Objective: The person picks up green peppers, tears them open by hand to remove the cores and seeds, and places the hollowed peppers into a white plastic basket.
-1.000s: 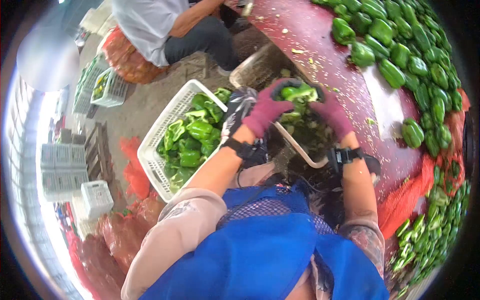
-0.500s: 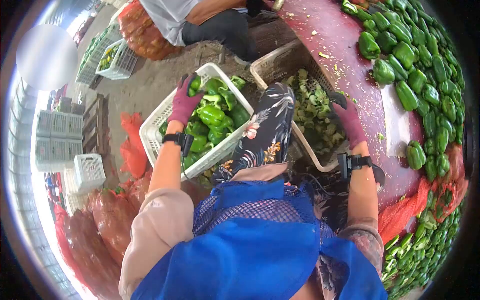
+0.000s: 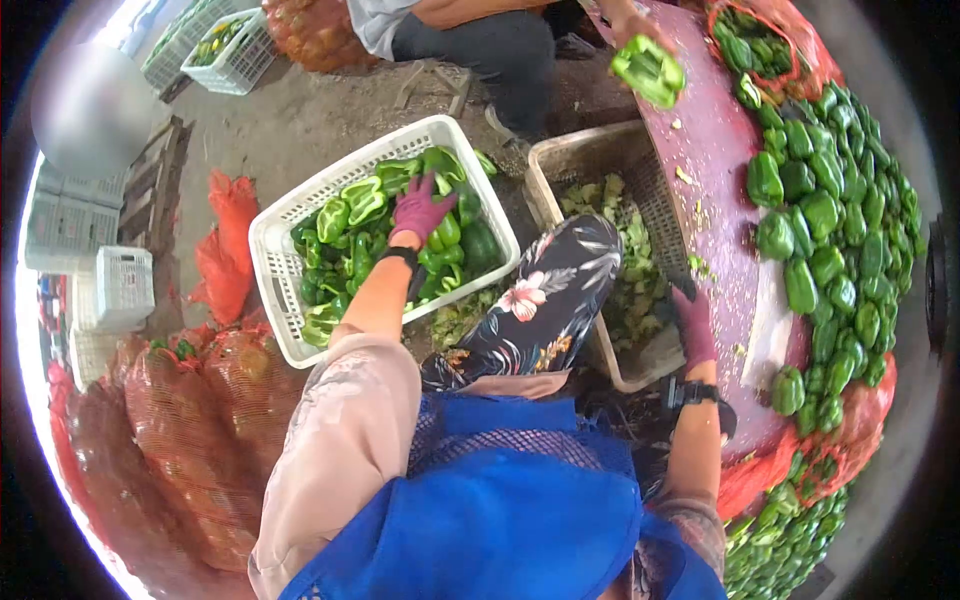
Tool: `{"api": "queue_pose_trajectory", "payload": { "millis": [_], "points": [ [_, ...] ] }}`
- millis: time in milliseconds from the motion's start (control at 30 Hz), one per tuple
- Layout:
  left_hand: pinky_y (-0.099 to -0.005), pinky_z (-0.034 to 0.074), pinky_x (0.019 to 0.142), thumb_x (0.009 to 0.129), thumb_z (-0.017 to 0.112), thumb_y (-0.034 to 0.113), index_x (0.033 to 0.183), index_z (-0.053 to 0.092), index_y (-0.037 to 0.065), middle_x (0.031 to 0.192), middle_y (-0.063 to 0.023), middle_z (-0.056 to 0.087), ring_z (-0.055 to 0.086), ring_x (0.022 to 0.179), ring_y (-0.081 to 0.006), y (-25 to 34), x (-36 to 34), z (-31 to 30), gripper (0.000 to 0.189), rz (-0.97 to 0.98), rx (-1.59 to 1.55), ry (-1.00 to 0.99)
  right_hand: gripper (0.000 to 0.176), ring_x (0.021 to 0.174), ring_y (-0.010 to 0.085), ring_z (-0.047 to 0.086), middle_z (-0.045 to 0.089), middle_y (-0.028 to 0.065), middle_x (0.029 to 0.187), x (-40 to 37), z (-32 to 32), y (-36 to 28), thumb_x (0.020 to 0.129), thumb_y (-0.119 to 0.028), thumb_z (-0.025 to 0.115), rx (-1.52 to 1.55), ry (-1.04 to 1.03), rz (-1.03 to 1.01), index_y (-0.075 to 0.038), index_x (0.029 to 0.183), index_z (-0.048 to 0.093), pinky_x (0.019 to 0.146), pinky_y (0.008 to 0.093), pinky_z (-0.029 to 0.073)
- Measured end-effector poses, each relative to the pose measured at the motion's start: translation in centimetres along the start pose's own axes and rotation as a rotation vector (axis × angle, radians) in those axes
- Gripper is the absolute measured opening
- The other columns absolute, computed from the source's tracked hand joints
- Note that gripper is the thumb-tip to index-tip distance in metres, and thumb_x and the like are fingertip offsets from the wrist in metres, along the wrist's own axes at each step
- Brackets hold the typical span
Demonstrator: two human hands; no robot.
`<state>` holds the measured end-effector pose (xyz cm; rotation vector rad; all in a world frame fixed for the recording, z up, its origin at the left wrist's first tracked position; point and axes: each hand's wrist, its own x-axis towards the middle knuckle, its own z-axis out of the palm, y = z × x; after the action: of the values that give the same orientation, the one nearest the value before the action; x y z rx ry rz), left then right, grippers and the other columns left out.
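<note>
My left hand (image 3: 422, 212), in a purple glove, lies with its fingers apart on the green peppers (image 3: 362, 240) in a white crate (image 3: 270, 282). Some of these peppers are cut open. My right hand (image 3: 694, 325), in a purple glove with dark fingertips, is at the near edge of the red table (image 3: 725, 215), beside a second crate (image 3: 604, 352) that holds pale green scraps (image 3: 632, 290). Its fingers are curled, and whatever they hold is too dark and small to make out.
Across the table edge, a person's hand (image 3: 640, 28) holds a cut pepper (image 3: 648, 70). Whole peppers (image 3: 850, 240) are heaped at the table's right. Full net sacks (image 3: 190, 420) stand at the left, near stacked crates (image 3: 124, 288) and an orange net (image 3: 226, 250).
The view has shifted. My left hand has gone from the crate's upper left to its right half, and the pepper once in it is let go. The other person's hand with a cut pepper has appeared.
</note>
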<state>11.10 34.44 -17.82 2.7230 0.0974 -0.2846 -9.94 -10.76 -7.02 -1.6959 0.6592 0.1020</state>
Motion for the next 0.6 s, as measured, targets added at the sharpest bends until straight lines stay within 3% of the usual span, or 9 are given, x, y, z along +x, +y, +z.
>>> {"api": "queue_pose_trajectory", "payload": {
  "millis": [33, 100, 133, 200, 267, 367, 533, 600],
  "points": [
    [-0.0498, 0.033, 0.109, 0.08, 0.062, 0.06, 0.148, 0.033, 0.022, 0.149, -0.0207, 0.033, 0.033, 0.136, -0.0421, 1.5, -0.2, -0.4, 0.083, 0.067, 0.103, -0.04, 0.037, 0.094, 0.0156, 0.06, 0.064, 0.0075, 0.108, 2.0, -1.3, 3.4, 0.092, -0.014, 0.06, -0.188, 0.066, -0.077, 0.001, 0.125, 0.057, 0.083, 0.0284, 0.049],
    [-0.0535, 0.04, 0.103, 0.08, 0.062, 0.056, 0.143, 0.04, 0.027, 0.141, -0.0168, 0.044, 0.042, 0.126, -0.0463, 5.6, -3.3, -3.0, 0.073, 0.078, 0.333, -0.232, 0.037, 0.094, 0.0156, 0.059, 0.064, 0.0068, 0.108, 1.0, -0.3, 1.5, 0.091, -0.014, 0.061, -0.182, 0.013, -0.061, 0.0, 0.125, 0.057, 0.082, 0.0285, 0.049],
    [-0.0549, 0.042, 0.101, 0.08, 0.062, 0.054, 0.142, 0.04, 0.029, 0.142, -0.0146, 0.044, 0.041, 0.127, -0.047, 5.1, -4.9, -2.2, 0.07, 0.12, 0.361, -0.202, 0.037, 0.093, 0.0157, 0.059, 0.064, 0.0064, 0.107, 0.6, 0.4, 0.8, 0.091, -0.014, 0.061, -0.171, -0.011, -0.051, 0.0, 0.124, 0.057, 0.081, 0.0285, 0.048],
    [-0.0544, 0.041, 0.101, 0.081, 0.062, 0.053, 0.142, 0.04, 0.03, 0.143, -0.0133, 0.043, 0.038, 0.13, -0.0457, 3.5, -8.3, -2.6, 0.069, 0.193, 0.257, -0.341, 0.038, 0.094, 0.0157, 0.059, 0.064, 0.0062, 0.108, 2.3, 0.1, 3.0, 0.09, -0.014, 0.062, -0.123, -0.033, -0.005, 0.001, 0.125, 0.057, 0.083, 0.0293, 0.048],
    [-0.0545, 0.039, 0.103, 0.082, 0.061, 0.053, 0.143, 0.039, 0.03, 0.144, -0.012, 0.041, 0.036, 0.132, -0.0453, 1.4, -9.7, -2.1, 0.069, 0.318, 0.373, -0.374, 0.038, 0.095, 0.0154, 0.059, 0.065, 0.006, 0.108, 3.0, -0.1, 4.6, 0.09, -0.013, 0.062, -0.162, -0.069, -0.011, 0.001, 0.125, 0.056, 0.084, 0.0297, 0.048],
    [-0.0552, 0.037, 0.105, 0.084, 0.059, 0.054, 0.145, 0.038, 0.029, 0.148, -0.0097, 0.038, 0.033, 0.134, -0.0445, -3.8, -8.0, 0.8, 0.069, 0.451, 0.431, -0.339, 0.039, 0.095, 0.015, 0.059, 0.064, 0.006, 0.109, 3.8, -0.3, 6.2, 0.09, -0.012, 0.063, -0.186, -0.099, 0.011, 0.001, 0.126, 0.056, 0.084, 0.0299, 0.048],
    [-0.0623, 0.029, 0.107, 0.087, 0.049, 0.06, 0.149, 0.029, 0.026, 0.156, -0.0054, 0.025, 0.025, 0.138, -0.0452, -1.6, -4.7, 1.4, 0.074, 0.15, 0.444, -0.454, 0.039, 0.096, 0.0156, 0.059, 0.064, 0.0066, 0.11, 2.9, -0.4, 5.3, 0.089, -0.012, 0.063, -0.055, -0.102, 0.077, 0.001, 0.126, 0.056, 0.085, 0.0301, 0.047],
    [-0.0577, 0.03, 0.109, 0.087, 0.049, 0.062, 0.151, 0.025, 0.025, 0.158, -0.0063, 0.021, 0.026, 0.138, -0.0454, -1.5, -4.6, 0.7, 0.078, 0.185, 0.459, -0.479, 0.039, 0.096, 0.0156, 0.059, 0.064, 0.0071, 0.111, 2.5, -0.3, 4.7, 0.09, -0.012, 0.062, -0.088, -0.07, 0.026, 0.001, 0.126, 0.056, 0.085, 0.03, 0.047]
  ]
}}
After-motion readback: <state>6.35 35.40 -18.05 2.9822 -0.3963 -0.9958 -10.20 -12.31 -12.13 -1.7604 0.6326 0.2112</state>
